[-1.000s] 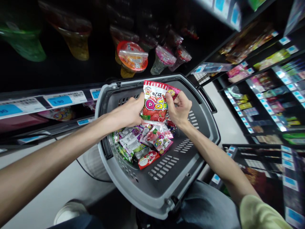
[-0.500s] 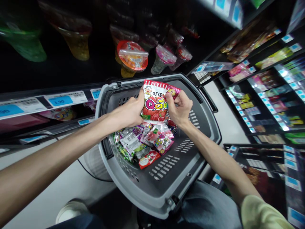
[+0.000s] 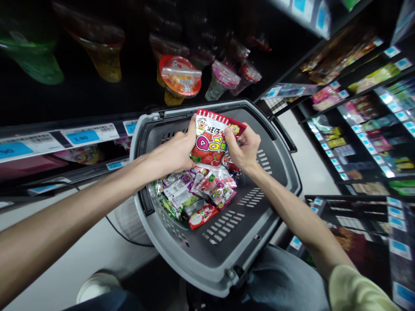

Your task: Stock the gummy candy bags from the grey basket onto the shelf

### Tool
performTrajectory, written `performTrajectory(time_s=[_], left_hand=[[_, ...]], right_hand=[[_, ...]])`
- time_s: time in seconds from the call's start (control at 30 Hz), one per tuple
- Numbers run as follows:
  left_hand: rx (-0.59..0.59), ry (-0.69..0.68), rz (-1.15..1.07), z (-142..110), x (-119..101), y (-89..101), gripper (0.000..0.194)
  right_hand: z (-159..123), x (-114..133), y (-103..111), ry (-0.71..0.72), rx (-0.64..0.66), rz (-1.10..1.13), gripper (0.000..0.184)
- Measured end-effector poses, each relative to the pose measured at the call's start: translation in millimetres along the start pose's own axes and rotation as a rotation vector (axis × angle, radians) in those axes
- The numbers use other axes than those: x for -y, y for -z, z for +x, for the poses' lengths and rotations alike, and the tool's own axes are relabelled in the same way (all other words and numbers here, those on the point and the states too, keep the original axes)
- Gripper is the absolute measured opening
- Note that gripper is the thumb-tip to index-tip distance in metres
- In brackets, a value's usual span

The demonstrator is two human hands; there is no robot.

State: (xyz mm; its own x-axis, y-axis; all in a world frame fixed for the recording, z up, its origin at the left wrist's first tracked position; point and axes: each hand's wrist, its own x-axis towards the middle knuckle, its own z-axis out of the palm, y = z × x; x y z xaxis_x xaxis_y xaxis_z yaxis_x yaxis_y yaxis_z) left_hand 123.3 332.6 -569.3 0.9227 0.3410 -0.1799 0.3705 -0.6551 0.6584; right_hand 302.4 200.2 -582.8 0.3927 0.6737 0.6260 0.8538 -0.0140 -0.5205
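Note:
Between my two hands, over the far part of a grey shopping basket (image 3: 227,259), is a red and white bag of strawberry gummy candy (image 3: 209,153). My left hand (image 3: 181,151) grips its left edge, thumb up along the side, other fingers partly behind the bag. At the bag's right edge my right hand (image 3: 244,147) is closed, thumb on the front and fingers curled behind. Below it in the basket lie several small candy packets: a pink gummy bag (image 3: 218,192), a silver-backed purple packet (image 3: 178,190) and a red and white packet (image 3: 203,216).
Dark shelving with lidded jelly cups (image 3: 180,77) rises just beyond the basket. Price labels (image 3: 89,134) run along its edge at left. More shelves of snack packets (image 3: 337,138) stand at right. A thin black cable (image 3: 123,237) hangs at lower left, above a shoe (image 3: 97,287).
The strawberry gummy bag has tilted slightly, its right side turning a little lower, and more of its front print shows. Both hands keep their hold; the basket and packets stay put.

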Motion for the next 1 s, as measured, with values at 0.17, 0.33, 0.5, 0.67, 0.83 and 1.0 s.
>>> performTrajectory(time_s=[0.17,0.33,0.5,0.67,0.83,1.0], left_hand=[[-0.063,-0.045,0.010,5,8,-6.7,0.131],[-0.151,-0.117,-0.043,8,7,-7.6,0.140],[-0.167,-0.205,-0.040,6,4,-5.6,0.136],[-0.167,-0.313,0.011,4,3,-2.5,0.105],[-0.239,-0.314,-0.063,6,-1,6.0,0.053],[-0.232,-0.190,-0.311,8,-5,10.2,0.032]], right_hand=[[1,5,2,-0.108,0.111,0.089,0.030],[4,-3,-3,-0.170,0.059,0.215,0.031],[6,-18,-8,-0.195,0.057,0.307,0.044],[8,-20,-6,-0.323,0.142,0.426,0.042],[15,-16,-2,-0.398,0.228,0.483,0.056],[15,-18,1,-0.287,0.211,0.395,0.051]])
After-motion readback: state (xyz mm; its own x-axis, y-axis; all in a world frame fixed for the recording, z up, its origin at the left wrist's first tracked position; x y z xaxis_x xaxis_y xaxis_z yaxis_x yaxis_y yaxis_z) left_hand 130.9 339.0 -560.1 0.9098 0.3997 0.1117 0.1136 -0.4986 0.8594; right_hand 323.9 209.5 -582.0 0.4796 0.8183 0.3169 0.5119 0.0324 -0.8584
